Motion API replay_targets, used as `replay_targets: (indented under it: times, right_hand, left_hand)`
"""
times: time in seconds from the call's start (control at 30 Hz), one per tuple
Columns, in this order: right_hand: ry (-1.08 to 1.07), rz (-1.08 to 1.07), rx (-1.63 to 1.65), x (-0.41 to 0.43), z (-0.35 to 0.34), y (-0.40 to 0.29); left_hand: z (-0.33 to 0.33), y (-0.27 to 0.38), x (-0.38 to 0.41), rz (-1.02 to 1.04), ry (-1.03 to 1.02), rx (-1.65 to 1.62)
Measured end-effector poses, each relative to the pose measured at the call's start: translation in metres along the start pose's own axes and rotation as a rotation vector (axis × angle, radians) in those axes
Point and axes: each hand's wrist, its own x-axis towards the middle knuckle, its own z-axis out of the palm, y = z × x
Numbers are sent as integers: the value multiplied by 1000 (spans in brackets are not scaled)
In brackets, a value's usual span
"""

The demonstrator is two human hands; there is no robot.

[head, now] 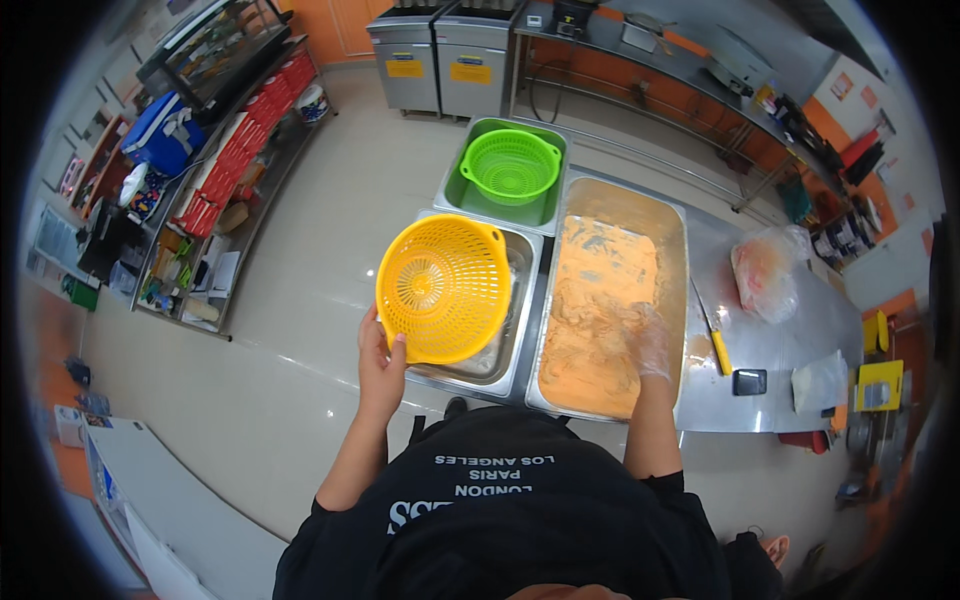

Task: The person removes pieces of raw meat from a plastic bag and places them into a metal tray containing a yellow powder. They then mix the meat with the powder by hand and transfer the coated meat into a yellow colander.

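My bare left hand (382, 366) grips the near-left rim of a yellow plastic colander (454, 292), with the thumb over the edge. The colander is tilted above a steel pan (510, 367), and its bowl looks empty. My right hand (649, 342) wears a clear disposable glove and rests at the right side of a long steel pan (679, 255). Orange-tinted flour or breading (581, 337) fills much of that pan, heaped toward the near half. The fingertips are partly lost in the powder, so their grip is unclear.
Beyond the yellow colander, a green colander (511, 169) sits in another steel pan (450, 191). On the steel table (787, 345) to the right lie a yellow-handled knife (720, 352), a black phone-like object (749, 382) and a plastic bag of food (765, 274). Fryers (469, 67) stand ahead.
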Motion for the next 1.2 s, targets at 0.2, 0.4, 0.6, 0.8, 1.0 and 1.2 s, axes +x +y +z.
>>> replay_targets:
  times: [0.2,0.4,0.6,0.8,1.0,1.2]
  right_hand:
    - [-168,198,110,9,-11,-11]
    - [-54,69,-41,17,-10,20]
    - [-27,-11,165,21,-32,-49]
    - [-73,-318,339,26,-25,-139]
    - [-705,-384,664,12,44,-244]
    - [-874,-75,828,-10,129,-244]
  left_hand:
    - [-3,-29,-4,-341,-53,-352]
    - [-1,-2,-2,-491,-88,-472]
    - [-3,-6,-5,-539,-70,-457]
    - [5,-18,-3,-539,-42,-479]
    - [5,-12,-2,-553,-61,-482]
    - [7,-3,-1,-544,-87,-507]
